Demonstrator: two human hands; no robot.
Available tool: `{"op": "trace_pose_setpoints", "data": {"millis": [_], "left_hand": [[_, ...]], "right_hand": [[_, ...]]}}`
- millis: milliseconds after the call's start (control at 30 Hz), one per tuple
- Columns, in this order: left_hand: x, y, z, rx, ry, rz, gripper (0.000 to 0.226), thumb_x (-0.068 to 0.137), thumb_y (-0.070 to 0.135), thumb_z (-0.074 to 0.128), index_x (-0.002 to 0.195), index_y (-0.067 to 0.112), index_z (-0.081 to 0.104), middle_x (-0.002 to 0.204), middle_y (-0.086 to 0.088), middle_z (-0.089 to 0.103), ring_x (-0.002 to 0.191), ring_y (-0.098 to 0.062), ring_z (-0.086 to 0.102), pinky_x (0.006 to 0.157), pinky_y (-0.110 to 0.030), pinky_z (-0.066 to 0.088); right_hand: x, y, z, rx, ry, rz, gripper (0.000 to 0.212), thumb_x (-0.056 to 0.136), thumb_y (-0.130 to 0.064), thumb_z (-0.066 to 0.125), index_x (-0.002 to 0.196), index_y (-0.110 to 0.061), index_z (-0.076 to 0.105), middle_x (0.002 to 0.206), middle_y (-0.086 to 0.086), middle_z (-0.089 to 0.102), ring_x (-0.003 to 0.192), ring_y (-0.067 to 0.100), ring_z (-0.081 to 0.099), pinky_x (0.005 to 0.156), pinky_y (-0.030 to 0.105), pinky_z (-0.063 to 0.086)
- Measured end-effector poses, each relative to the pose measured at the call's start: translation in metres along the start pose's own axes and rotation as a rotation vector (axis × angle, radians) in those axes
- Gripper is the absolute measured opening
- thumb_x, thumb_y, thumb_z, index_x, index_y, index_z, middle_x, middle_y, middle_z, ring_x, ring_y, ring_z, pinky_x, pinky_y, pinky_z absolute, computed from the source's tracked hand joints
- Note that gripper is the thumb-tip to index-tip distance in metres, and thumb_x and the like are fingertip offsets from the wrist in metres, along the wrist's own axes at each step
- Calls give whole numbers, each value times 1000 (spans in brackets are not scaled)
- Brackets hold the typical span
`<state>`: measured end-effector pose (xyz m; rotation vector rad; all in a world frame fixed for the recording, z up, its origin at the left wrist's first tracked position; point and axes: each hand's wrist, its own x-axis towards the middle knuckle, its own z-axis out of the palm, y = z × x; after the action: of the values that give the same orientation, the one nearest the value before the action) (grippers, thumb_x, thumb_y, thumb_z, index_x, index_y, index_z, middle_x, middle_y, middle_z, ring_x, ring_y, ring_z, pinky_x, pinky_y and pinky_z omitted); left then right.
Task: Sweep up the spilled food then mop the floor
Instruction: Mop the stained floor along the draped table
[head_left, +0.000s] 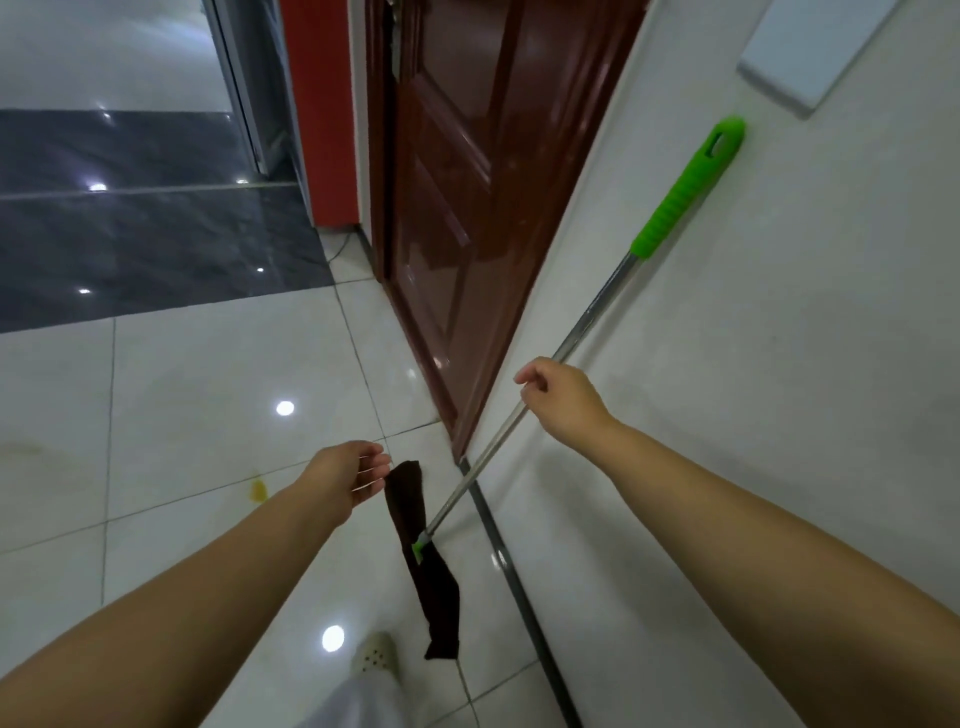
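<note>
A mop leans against the white wall, its metal pole (592, 319) ending in a green grip (685, 192) at the upper right. Its dark brown flat head (423, 561) stands on the glossy white tile floor beside the baseboard. My right hand (558, 400) grips the pole about halfway up. My left hand (353, 475) hovers with loosely curled fingers just left of the mop head's upper end, holding nothing. A small yellow bit of spilled food (258, 490) lies on the tile left of my left hand.
A dark red wooden door (467, 208) stands ahead, with a red wall panel (322, 104) to its left. Dark grey tiles (130, 223) cover the far left floor. A white box (810, 47) is mounted on the wall. My foot in a pale perforated shoe (375, 657) is below.
</note>
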<state>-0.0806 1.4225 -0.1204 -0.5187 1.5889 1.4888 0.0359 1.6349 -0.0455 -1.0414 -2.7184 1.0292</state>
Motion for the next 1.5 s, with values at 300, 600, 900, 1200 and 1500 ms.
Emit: {"op": "trace_pose_setpoints", "data": {"millis": [300, 600, 900, 1200, 1500], "left_hand": [[55, 40, 42, 65, -35, -76, 20, 95, 8, 48, 79, 5, 59, 78, -10, 61, 66, -18, 57, 61, -26, 49], [63, 9, 112, 23, -68, -195, 22, 98, 10, 46, 78, 9, 53, 66, -6, 51, 54, -15, 45, 47, -21, 39], [59, -23, 146, -109, -40, -197, 16, 98, 6, 46, 84, 4, 55, 51, -9, 60, 46, -15, 50, 38, -18, 44], [39, -14, 170, -417, -78, -109, 25, 103, 13, 37, 120, -3, 46, 109, -25, 57, 80, -29, 62, 72, -38, 58], [9, -5, 121, -585, -49, 22, 21, 102, 9, 37, 104, -9, 48, 89, -24, 60, 82, -31, 65, 78, -38, 52]], "right_hand": [[84, 7, -30, -896, -96, -368, 31, 91, -6, 45, 117, -14, 60, 113, 4, 60, 103, 21, 56, 81, 30, 46], [123, -6, -37, -1613, -416, -437, 23, 84, -3, 55, 68, -17, 46, 73, -7, 49, 76, 12, 52, 75, 27, 35], [118, -11, -33, -1540, -340, -728, 24, 86, -3, 54, 101, -19, 65, 104, -5, 65, 96, 19, 63, 69, 28, 36], [88, -40, -31, -1483, -246, -876, 24, 89, -5, 48, 104, -16, 63, 106, -3, 63, 96, 20, 61, 70, 29, 35], [56, -79, -28, -1384, -140, -838, 24, 86, -6, 50, 104, -15, 62, 103, 0, 63, 91, 22, 60, 70, 31, 37]]}}
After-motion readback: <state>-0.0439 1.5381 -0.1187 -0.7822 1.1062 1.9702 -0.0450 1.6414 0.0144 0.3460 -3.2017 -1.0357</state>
